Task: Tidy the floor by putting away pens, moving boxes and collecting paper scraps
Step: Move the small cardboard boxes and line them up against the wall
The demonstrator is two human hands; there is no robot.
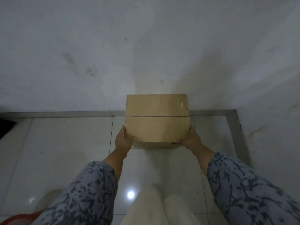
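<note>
A closed brown cardboard box [157,118] is held in front of me, its top flaps meeting in a seam across the middle. My left hand [122,141] grips its near left corner and my right hand [191,138] grips its near right corner. The box is over the white tiled floor, close to the wall near a corner of the room. Whether its bottom touches the floor I cannot tell. No pens or paper scraps are in sight.
A white wall [113,54] with dark smudges rises ahead, with a grey skirting strip [65,114] along its foot and a second wall at the right [276,127]. A red object [14,219] shows at the bottom left, a dark one [4,127] at the left edge.
</note>
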